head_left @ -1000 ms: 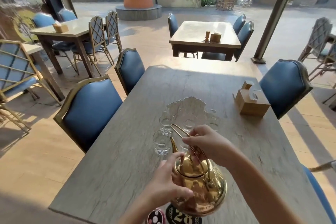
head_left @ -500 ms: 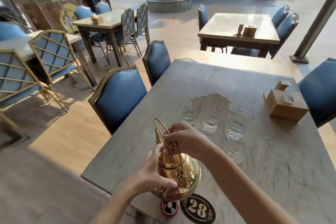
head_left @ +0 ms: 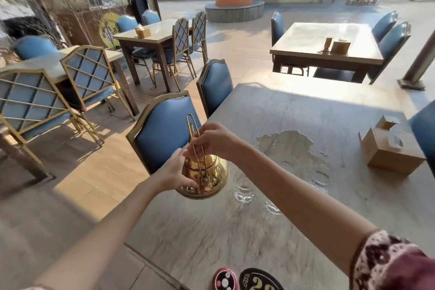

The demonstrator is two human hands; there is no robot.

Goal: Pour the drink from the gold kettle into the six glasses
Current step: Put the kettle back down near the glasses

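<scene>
Both hands are on the gold kettle (head_left: 207, 175): the left hand (head_left: 175, 175) cups its left side with fingers wrapped around the belly, and the right hand (head_left: 213, 140) pinches the thin wire handle above the lid. The kettle is at the left edge of the worktop (head_left: 294, 115); whether its base touches the surface or is raised off it cannot be told. Just right of it are clear glasses (head_left: 243, 187), one close beside the kettle, another partly hidden under the right forearm, more further right and blurred. They stand on and near a pale scalloped tray (head_left: 284, 143). Far right is a brown cardboard box (head_left: 390, 148). At the near edge lie a black round number plaque (head_left: 260, 281) and a red round object (head_left: 224, 281). A blue padded chair (head_left: 164, 129) stands just left of the kettle.
</scene>
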